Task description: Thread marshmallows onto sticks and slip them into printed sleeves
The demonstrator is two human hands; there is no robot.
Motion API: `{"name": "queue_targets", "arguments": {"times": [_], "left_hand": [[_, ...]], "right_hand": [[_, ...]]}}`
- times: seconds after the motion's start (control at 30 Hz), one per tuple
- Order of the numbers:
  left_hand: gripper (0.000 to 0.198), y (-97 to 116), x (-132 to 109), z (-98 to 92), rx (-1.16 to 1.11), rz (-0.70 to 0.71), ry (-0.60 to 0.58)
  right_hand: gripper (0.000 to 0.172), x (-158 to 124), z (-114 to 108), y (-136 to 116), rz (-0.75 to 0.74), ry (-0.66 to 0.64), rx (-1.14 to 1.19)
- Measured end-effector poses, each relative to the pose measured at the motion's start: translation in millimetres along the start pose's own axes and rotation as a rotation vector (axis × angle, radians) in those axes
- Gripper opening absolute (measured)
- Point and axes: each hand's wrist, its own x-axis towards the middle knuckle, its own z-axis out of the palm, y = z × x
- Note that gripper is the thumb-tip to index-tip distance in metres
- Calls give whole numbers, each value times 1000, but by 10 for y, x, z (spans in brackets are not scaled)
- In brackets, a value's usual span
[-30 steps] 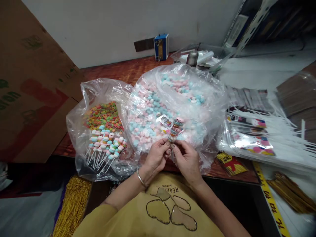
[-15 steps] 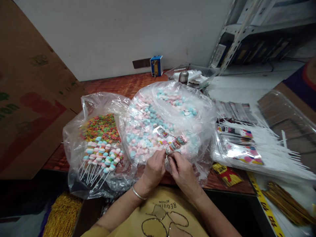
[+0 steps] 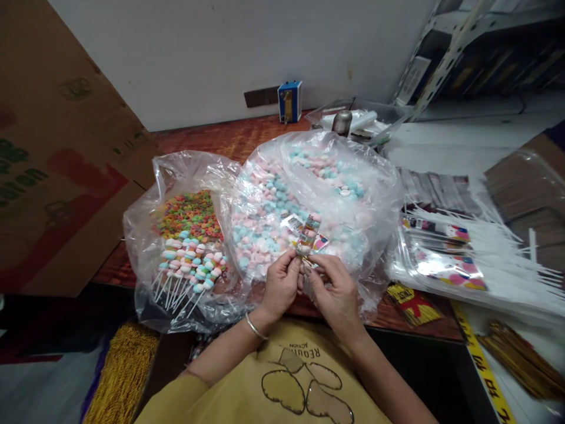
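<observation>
My left hand (image 3: pixel 283 281) pinches the lower, gathered end of a small candy packet (image 3: pixel 309 231) near the table's front edge. Close against it, my right hand (image 3: pixel 334 290) has its fingertips closed at the same end, where a thin gold strip shows. The packet stands tilted upward over a large clear bag of pink and blue marshmallows (image 3: pixel 260 222). Left of that, an open plastic bag holds colourful cereal rings (image 3: pixel 189 215) and marshmallow sticks (image 3: pixel 190 261) with white stems.
A large cardboard box (image 3: pixel 57 176) stands at the left. At the right are a clear tray with printed sachets (image 3: pixel 448 268) and white sticks (image 3: pixel 507 253), plus a pack of gold twist ties (image 3: pixel 412 304). Behind sits a small blue box (image 3: pixel 290 102).
The view has shifted, so the scene sits a little right and higher. The packet in my hands is more upright, and my right fingers have moved around its gathered end.
</observation>
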Motion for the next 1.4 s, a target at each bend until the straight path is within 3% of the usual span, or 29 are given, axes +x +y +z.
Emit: {"name": "queue_targets", "arguments": {"times": [0.23, 0.33, 0.43, 0.53, 0.6, 0.73, 0.83, 0.9, 1.0, 1.07, 1.13, 1.23, 1.4], "left_hand": [[41, -52, -53, 10, 59, 17, 2], [33, -56, -40, -13, 69, 63, -1], [19, -19, 23, -86, 79, 217, -43], [11, 77, 100, -203, 118, 322, -219], [10, 192, 120, -288, 207, 395, -283], [30, 522, 0, -385, 433, 567, -223], [31, 701, -147, -351, 596, 449, -549], [27, 728, -184, -311, 645, 313, -656], [35, 689, -124, -310, 540, 289, -447], [43, 664, -58, -358, 449, 359, -364], [43, 643, -17, -413, 457, 440, -428], [41, 561, -13, -437, 669, 531, -520], [34, 312, -14, -373, 887, 620, -342]], "right_hand": [[13, 13, 36, -86, 120, 32, 37], [13, 17, 17, -69, 212, 15, 146], [18, 25, -22, -57, 390, -107, 441], [21, 37, -49, -57, 587, -295, 732], [20, 51, -74, -43, 648, -332, 792], [12, 106, -225, -18, 439, -124, 552], [7, 154, -388, -132, 158, -16, 251], [7, 173, -453, -262, -51, -64, 128], [13, 182, -442, -393, -285, -295, 25], [17, 186, -393, -382, -293, -383, -31], [19, 200, -355, -315, -190, -371, -40], [17, 237, -348, -234, -35, -295, 16], [18, 256, -356, -268, 29, -316, 119]]}}
